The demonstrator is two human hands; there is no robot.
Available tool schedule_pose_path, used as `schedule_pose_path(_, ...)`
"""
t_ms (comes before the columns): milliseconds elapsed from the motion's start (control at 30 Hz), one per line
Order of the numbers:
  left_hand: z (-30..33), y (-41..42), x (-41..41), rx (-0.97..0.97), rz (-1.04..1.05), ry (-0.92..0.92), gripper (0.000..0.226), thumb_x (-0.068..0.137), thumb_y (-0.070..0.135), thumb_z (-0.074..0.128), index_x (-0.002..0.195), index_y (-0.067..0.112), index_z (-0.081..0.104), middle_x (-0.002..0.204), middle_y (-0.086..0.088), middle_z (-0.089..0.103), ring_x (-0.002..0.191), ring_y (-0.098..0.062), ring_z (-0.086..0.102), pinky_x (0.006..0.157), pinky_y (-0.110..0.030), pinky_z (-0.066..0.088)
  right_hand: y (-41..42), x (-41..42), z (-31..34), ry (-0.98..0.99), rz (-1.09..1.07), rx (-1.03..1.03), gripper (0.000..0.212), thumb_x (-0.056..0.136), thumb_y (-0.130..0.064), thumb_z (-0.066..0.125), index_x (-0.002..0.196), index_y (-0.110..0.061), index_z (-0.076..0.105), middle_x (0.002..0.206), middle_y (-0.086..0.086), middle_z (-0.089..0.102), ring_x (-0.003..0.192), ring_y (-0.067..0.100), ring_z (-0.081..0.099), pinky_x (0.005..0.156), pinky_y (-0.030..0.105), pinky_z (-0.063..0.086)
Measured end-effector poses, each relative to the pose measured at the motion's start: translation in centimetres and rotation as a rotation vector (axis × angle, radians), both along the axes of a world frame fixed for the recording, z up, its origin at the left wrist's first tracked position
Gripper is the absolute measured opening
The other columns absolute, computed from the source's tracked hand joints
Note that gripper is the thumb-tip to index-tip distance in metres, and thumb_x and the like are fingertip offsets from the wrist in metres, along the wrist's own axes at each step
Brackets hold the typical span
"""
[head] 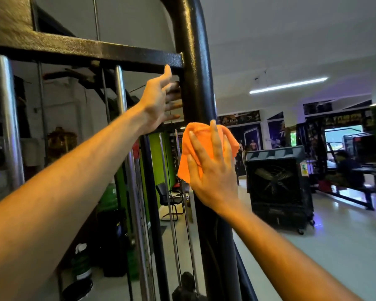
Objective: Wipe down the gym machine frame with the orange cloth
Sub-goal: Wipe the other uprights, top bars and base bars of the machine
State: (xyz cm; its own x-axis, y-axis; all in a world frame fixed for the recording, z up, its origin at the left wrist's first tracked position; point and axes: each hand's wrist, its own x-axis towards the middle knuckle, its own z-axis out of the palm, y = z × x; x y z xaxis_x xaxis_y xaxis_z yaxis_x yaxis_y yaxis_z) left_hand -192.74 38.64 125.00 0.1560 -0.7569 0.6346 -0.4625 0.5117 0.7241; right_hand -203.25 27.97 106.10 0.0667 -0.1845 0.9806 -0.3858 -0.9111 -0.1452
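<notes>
While the orange cloth (204, 148) lies spread flat against the black upright post (195, 61) of the gym machine frame, the right hand (213, 170) presses it there with straight, splayed fingers, palm toward the tube. The cloth is bunched a little at its lower left corner and covers the post just below where the black crossbar (96, 51) meets it.

The left hand (159, 101) is open too, fingers straight and spread, laid against the left side of the same post just under the crossbar joint; it seems to steady the person, and it holds nothing.

To do this stroke well, I would judge that the palm should keep even pressure so the cloth wraps partly round the curve of the tube and does not skate over the front alone. Long passes along the post, each overlapping the last, would likely take the dust better than short dabs. The weld corner under the crossbar probably traps grime and wants a fingertip pushed into the cloth. The loose lower corner could slip free if the hand moves fast.

Left of the post stand chrome guide rods (9, 118) and thin cables. Beyond, to the right, sits a large black air cooler (276, 183) on the pale floor (334, 246), with a black chair (172, 196) further back.
</notes>
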Motion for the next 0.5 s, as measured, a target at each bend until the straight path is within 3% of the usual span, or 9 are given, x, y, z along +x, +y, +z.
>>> schedule_pose_path(67, -0.5, -0.2, -0.1, -0.007, -0.003, -0.005, 0.057, 0.109, 0.062, 0.039, 0.130, 0.020, 0.071, 0.127, -0.003, 0.076, 0.121, -0.022, 0.070, 0.106, -0.045, 0.051, -0.1, 0.0, 1.1, -0.021, 0.007, 0.028, 0.061, 0.113, -0.049, 0.050, 0.169, -0.047, 0.028, 0.183, -0.004, -0.004, 0.166, 0.035, 0.005, 0.125, 0.068, 0.032)
schedule_pose_path(167, -1.2, -0.9, -0.2, -0.011, 0.002, -0.009, 0.036, 0.112, 0.046, 0.047, 0.117, 0.021, 0.072, 0.103, 0.005, 0.079, 0.092, -0.010, 0.076, 0.084, -0.032, 0.057, -0.3, 0.2, 4.7, -0.045, -0.028, 0.031, 0.060, 0.113, -0.052, 0.045, 0.170, -0.048, 0.024, 0.183, -0.002, 0.000, 0.166, 0.034, 0.014, 0.130, 0.068, 0.018)
schedule_pose_path(233, -1.8, -1.5, -0.1, -0.028, 0.008, -0.022, 0.029, 0.113, 0.039, 0.048, 0.122, 0.021, 0.069, 0.095, 0.010, 0.077, 0.082, -0.006, 0.075, 0.074, -0.027, 0.057, -0.4, 0.3, 5.1, -0.048, -0.054, 0.017, 0.062, 0.114, -0.052, 0.044, 0.171, -0.047, 0.020, 0.183, -0.002, -0.003, 0.167, 0.033, 0.011, 0.131, 0.070, 0.008)
schedule_pose_path(300, -2.6, -1.9, 0.0, -0.040, 0.006, -0.024, 0.029, 0.113, 0.034, 0.051, 0.133, 0.021, 0.067, 0.102, 0.009, 0.078, 0.085, -0.005, 0.076, 0.072, -0.025, 0.059, -0.2, 0.2, 3.0, -0.050, -0.004, 0.028, 0.065, 0.115, -0.049, 0.047, 0.172, -0.045, 0.016, 0.183, -0.004, -0.009, 0.168, 0.031, 0.004, 0.129, 0.070, 0.019)
schedule_pose_path(367, -3.7, -2.5, 0.2, -0.046, 0.000, -0.029, 0.025, 0.111, 0.031, 0.055, 0.133, 0.028, 0.067, 0.115, 0.005, 0.078, 0.100, -0.011, 0.077, 0.081, -0.030, 0.061, 0.3, 0.0, -0.9, -0.050, 0.054, 0.071, 0.068, 0.115, -0.044, 0.049, 0.173, -0.043, 0.014, 0.182, -0.006, -0.013, 0.169, 0.027, -0.003, 0.128, 0.066, 0.029)
schedule_pose_path(500, -5.8, -2.9, 0.5, -0.041, -0.011, -0.014, 0.020, 0.110, 0.032, 0.059, 0.128, 0.034, 0.067, 0.123, 0.005, 0.078, 0.112, -0.016, 0.076, 0.092, -0.036, 0.062, 0.9, -0.5, -7.2, -0.016, 0.022, 0.129, 0.067, 0.115, -0.043, 0.050, 0.173, -0.040, 0.017, 0.182, -0.004, -0.012, 0.168, 0.027, -0.010, 0.129, 0.068, 0.023)
